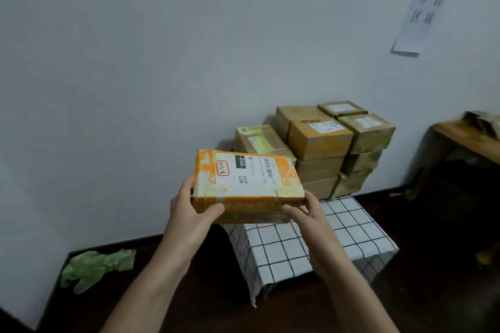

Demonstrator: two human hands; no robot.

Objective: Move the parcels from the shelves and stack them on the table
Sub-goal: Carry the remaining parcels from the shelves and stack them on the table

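An orange parcel [246, 184] with a white shipping label is held in the air in front of me. My left hand [193, 212] grips its left near corner, thumb along the front edge. My right hand [308, 211] grips its right near corner. Beyond it stands a small table covered by a white cloth with a black grid [324, 238]. Several brown cardboard parcels [322, 143] are stacked at the table's far end against the wall, about three layers high. The held parcel hovers over the table's near left part.
A white wall rises behind the table, with a paper sign [422, 16] taped at the upper right. A wooden table [465, 138] stands at the far right. A crumpled green plastic bag [94, 267] lies on the dark floor at the lower left.
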